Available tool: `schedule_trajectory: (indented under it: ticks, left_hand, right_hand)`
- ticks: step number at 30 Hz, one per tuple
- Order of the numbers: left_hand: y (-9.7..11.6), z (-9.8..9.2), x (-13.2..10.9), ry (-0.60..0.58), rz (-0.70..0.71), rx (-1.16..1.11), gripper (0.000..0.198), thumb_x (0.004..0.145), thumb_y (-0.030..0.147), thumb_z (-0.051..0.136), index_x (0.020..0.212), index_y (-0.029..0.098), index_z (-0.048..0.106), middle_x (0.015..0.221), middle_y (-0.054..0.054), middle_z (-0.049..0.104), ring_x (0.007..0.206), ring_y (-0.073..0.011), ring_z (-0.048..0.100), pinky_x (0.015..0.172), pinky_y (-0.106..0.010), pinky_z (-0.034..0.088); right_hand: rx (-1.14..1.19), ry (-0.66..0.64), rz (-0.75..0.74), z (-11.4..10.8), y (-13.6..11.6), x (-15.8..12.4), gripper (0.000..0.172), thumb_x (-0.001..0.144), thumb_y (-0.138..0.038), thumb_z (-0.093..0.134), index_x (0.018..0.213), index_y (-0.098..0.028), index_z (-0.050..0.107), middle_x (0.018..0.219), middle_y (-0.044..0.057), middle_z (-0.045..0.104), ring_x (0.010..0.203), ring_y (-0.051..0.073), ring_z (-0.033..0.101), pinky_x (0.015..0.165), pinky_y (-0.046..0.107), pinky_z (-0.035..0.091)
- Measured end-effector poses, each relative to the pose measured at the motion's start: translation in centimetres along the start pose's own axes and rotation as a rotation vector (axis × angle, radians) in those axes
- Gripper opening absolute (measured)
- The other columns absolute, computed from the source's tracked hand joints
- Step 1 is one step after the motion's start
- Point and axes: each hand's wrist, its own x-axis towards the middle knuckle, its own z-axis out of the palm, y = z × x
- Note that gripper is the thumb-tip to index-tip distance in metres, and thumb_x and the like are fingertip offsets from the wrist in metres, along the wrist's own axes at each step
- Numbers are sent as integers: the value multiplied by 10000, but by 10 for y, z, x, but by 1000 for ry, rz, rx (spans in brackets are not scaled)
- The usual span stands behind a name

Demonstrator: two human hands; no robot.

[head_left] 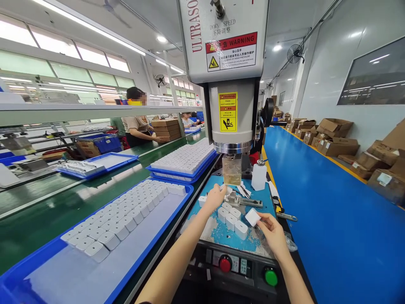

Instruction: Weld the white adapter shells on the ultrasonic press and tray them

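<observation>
My right hand (272, 232) pinches a white plastic housing (252, 217) by its edge, tilted above the front right of the blue machine plate. My left hand (216, 197) reaches to the metal fixture (240, 200) beneath the clear block-shaped press horn (232, 169). Its fingers are closed, and what they hold is mostly hidden; a bit of white shows at the fingertips. Several white housings (231, 221) stand grouped on the plate between my hands. Another white housing (202, 201) sits left of my left hand.
A blue tray (190, 190) with rows of white housings lies at left, with stacked full trays (202, 173) behind. On the plate stands a white bottle (259, 176). A red button (225, 264) and green button (271, 277) are in front. A wrench (288, 216) lies right. A co-worker (137, 120) stands across the line.
</observation>
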Motion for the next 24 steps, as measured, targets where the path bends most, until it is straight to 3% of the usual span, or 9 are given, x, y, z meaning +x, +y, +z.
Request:
schedule_trajectory:
  ticks: [2,5,8,14,18,20,21,22,24]
  left_hand:
    - [-9,-11,-15,29,1,-10,248,898,392,479,965,166,554,856,-78,677,804,-200,647,702,-287,456]
    - [-32,-27,-45,172,9,-43,263,842,386,540,1016,191,520,957,-72,680,892,-211,647,738,-281,449]
    - [-58,-34,-69,271,-61,0,290,821,425,543,1009,205,532,970,-70,681,908,-236,650,725,-297,452]
    - [-85,-17,-69,226,-142,160,332,840,452,513,1037,191,568,948,-93,698,879,-275,670,703,-333,478]
    - [-93,-4,-72,281,-120,106,533,856,458,515,1283,143,469,1143,-152,661,1042,-282,640,824,-362,503]
    - [-106,-5,-98,350,-75,69,591,858,472,515,1347,156,409,1269,-150,596,1107,-263,613,872,-355,508]
    - [-116,-7,-118,375,-42,66,525,873,461,493,1316,183,446,1281,-124,592,1109,-249,613,893,-352,508]
    - [-127,-10,-143,386,-19,95,432,879,450,484,1238,213,517,1231,-90,627,1095,-245,618,912,-358,504]
    - [-151,-17,-203,376,-44,166,245,851,452,517,982,278,629,1000,-17,708,917,-244,679,770,-342,560]
  right_hand:
    - [8,5,0,0,1,-1,445,694,-524,716,958,-170,658,970,119,717,854,249,670,727,348,532]
    - [31,-6,13,0,4,-3,432,705,-500,716,980,-172,660,1002,125,714,872,259,673,731,358,539]
    - [42,-26,41,0,8,-4,418,734,-488,694,1009,-177,653,1035,126,709,893,261,675,744,356,543]
    - [16,-53,59,-2,16,-4,395,766,-480,660,1032,-188,651,1091,134,691,918,268,674,766,375,549]
    - [14,-64,65,-2,16,-5,368,777,-456,651,1036,-195,650,1074,127,700,917,269,679,779,380,546]
    - [5,-66,68,-2,14,-6,361,784,-447,643,1044,-197,646,1054,122,708,917,269,681,782,376,543]
    - [-3,-71,72,-1,13,-7,355,789,-442,636,1049,-200,643,1051,118,710,921,267,682,784,372,542]
    - [-14,-78,76,-1,12,-8,347,796,-437,628,1053,-204,640,1050,115,711,927,266,681,786,367,541]
    - [-37,-92,83,-1,9,-9,330,806,-427,613,1053,-211,640,1046,108,715,934,266,681,775,356,542]
